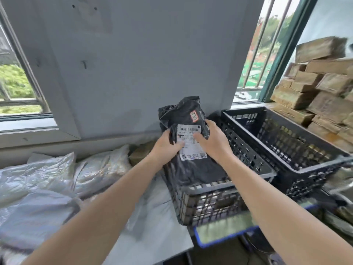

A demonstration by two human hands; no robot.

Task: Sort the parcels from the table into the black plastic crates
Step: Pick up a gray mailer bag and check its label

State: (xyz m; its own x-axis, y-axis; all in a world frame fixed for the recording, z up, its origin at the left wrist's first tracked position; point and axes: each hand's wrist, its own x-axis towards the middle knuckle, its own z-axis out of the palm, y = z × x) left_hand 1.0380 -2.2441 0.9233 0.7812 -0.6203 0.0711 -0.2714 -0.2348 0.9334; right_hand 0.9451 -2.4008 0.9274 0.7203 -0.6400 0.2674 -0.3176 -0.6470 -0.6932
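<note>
Left: a heap of grey plastic mailer parcels lies on the white worktop, unsorted, with a brown wrapped parcel behind it against the wall. These make up the bulk of the work left.

Centre: the left hand and the right hand hold a black plastic mailer parcel between them. The grip of each is closed on the parcel's side edges, thumbs on its white shipping label. The parcel stands tilted, its lower end inside the nearer black perforated plastic crate and its upper end above the rim. Placement is judged under way, not complete. Whether other parcels lie beneath it cannot be told.

Right: the farther black perforated plastic crate, just beside the first, shows a bare floor and appears to hold nothing. Stacked brown cardboard boxes stand behind it by the window. The task is judged to be at an early stage.
</note>
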